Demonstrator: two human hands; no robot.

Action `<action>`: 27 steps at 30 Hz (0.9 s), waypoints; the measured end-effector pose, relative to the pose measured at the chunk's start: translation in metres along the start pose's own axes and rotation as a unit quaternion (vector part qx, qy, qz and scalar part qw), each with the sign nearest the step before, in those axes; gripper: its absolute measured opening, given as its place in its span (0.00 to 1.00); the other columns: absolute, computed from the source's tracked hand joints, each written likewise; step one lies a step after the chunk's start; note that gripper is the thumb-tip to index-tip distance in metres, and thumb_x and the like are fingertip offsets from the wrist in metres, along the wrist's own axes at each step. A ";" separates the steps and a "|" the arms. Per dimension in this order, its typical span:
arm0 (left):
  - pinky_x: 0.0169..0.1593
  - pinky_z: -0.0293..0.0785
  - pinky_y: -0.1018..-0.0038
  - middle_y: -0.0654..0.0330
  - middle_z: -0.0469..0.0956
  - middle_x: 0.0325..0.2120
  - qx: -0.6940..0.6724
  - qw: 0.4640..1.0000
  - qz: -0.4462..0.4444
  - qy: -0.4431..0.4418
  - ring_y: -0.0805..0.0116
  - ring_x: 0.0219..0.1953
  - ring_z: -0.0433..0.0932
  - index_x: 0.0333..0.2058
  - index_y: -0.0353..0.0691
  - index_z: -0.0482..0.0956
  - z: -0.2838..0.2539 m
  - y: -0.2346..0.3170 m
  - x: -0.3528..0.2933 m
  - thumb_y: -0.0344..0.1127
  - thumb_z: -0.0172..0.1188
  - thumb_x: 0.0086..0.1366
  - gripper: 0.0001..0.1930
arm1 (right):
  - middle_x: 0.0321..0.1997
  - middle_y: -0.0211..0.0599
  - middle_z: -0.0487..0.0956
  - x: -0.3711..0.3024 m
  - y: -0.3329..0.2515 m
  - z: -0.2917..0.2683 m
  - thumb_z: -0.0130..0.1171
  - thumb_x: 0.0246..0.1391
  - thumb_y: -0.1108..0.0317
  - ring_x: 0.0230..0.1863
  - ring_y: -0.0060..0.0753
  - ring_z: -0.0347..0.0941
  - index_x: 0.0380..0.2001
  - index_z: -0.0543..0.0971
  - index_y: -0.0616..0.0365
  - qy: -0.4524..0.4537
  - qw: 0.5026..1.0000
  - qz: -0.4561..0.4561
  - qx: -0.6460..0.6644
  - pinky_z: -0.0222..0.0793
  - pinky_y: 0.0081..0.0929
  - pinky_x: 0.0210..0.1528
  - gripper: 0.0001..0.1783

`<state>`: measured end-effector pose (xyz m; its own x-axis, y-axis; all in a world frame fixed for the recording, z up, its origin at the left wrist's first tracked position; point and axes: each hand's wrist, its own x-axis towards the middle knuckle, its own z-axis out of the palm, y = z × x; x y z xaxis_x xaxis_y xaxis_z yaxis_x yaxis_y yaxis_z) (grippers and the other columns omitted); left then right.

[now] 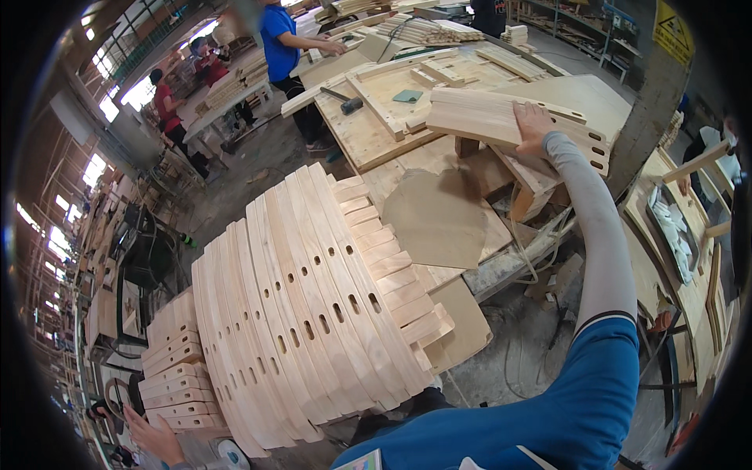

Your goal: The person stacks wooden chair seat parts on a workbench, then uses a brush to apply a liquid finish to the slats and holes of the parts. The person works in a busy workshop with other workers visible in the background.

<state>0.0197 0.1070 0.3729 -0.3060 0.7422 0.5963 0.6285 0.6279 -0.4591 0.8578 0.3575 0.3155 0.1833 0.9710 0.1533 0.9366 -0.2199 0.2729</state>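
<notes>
My right arm reaches out to the far right, where my right hand (534, 127) lies with its fingers flat on a few light wooden boards (478, 117) with slots at one end. Those boards rest on a wooden support at the bench's near corner. At the lower left my left hand (155, 437) is open, fingers stretched out, beside a stack of short wooden pieces (178, 388). Between my hands stands a large pile of long slotted slats (301, 290), packed side by side. Shorter wooden blocks (392, 266) show along its right side.
A plywood workbench (352, 133) holds a hammer (343, 99), a green pad (407, 95) and frame parts. Brown sheet material (435, 219) lies on its near end. A post (650, 94) rises at right. A person in blue (280, 43) works beyond; cables hang below the bench.
</notes>
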 end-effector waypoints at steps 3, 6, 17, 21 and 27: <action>0.60 0.44 0.52 0.61 0.48 0.60 -0.010 1.000 0.006 0.003 0.59 0.60 0.52 0.60 0.45 0.45 -0.003 0.007 -0.001 0.37 0.50 0.57 0.34 | 0.56 0.57 0.58 0.014 0.017 0.011 0.66 0.21 0.51 0.59 0.51 0.54 0.59 0.44 0.66 -0.038 0.997 0.008 0.065 0.46 0.43 0.61 0.63; 0.59 0.44 0.53 0.59 0.50 0.59 -0.015 1.000 0.011 -0.002 0.60 0.60 0.51 0.60 0.43 0.46 -0.015 0.007 -0.003 0.36 0.52 0.54 0.36 | 0.59 0.59 0.55 0.031 0.016 0.022 0.65 0.20 0.51 0.61 0.50 0.50 0.59 0.44 0.68 -0.115 0.986 0.030 0.121 0.44 0.41 0.62 0.64; 0.57 0.49 0.55 0.48 0.57 0.55 -0.071 0.997 0.039 0.001 0.53 0.57 0.56 0.56 0.35 0.54 -0.037 -0.022 -0.051 0.45 0.57 0.50 0.37 | 0.58 0.53 0.58 0.042 -0.026 0.020 0.64 0.26 0.45 0.58 0.47 0.56 0.60 0.44 0.65 0.116 0.987 -0.081 0.070 0.47 0.39 0.61 0.62; 0.54 0.47 0.43 0.49 0.58 0.53 -0.074 0.997 -0.027 0.011 0.53 0.55 0.57 0.56 0.38 0.54 -0.040 -0.041 -0.079 0.43 0.57 0.48 0.37 | 0.58 0.53 0.58 0.029 -0.126 0.000 0.64 0.27 0.44 0.58 0.47 0.56 0.59 0.44 0.65 0.169 0.945 -0.199 0.195 0.47 0.38 0.61 0.62; 0.55 0.47 0.44 0.49 0.58 0.52 -0.059 0.993 -0.103 -0.024 0.53 0.53 0.58 0.56 0.39 0.55 -0.035 -0.071 -0.143 0.44 0.57 0.47 0.37 | 0.58 0.53 0.58 -0.017 -0.326 -0.046 0.63 0.27 0.43 0.58 0.47 0.56 0.59 0.45 0.65 0.092 0.853 -0.405 0.316 0.48 0.38 0.61 0.61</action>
<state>0.0439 -0.0522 0.3432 -0.4678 0.6136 0.6362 0.6277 0.7374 -0.2496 0.5356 0.4085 0.2672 -0.5956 0.7366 0.3204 0.7181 0.6670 -0.1984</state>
